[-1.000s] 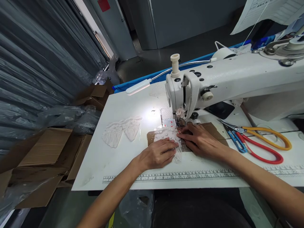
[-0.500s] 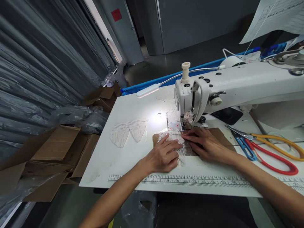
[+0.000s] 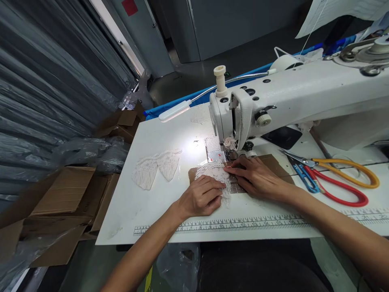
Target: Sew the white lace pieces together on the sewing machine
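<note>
White lace [image 3: 212,170] lies just in front of the needle area of a white sewing machine [image 3: 291,91], partly over a brown sheet [image 3: 273,167]. My left hand [image 3: 202,196] rests on the lace's lower left part, its fingers bent and drawn together on the fabric. From the right, my right hand [image 3: 255,175] touches the lace edge near the presser foot, thumb and fingertips close together on it. A pale fabric flower [image 3: 229,142] hangs at the machine head. Two joined lace pieces [image 3: 156,168] lie flat on the left of the table.
Yellow-handled scissors [image 3: 349,164], red-handled scissors [image 3: 343,194] and blue snips [image 3: 306,178] lie right of my right hand. A lamp [image 3: 175,111] lights the white table [image 3: 121,219], with a printed ruler [image 3: 212,226] along its front. Open cardboard boxes [image 3: 65,190] stand at the left.
The camera view has shifted, moving the scene slightly left. My left fingers, more spread before, are now curled closer together on the lace. My right hand stays at the lace edge.
</note>
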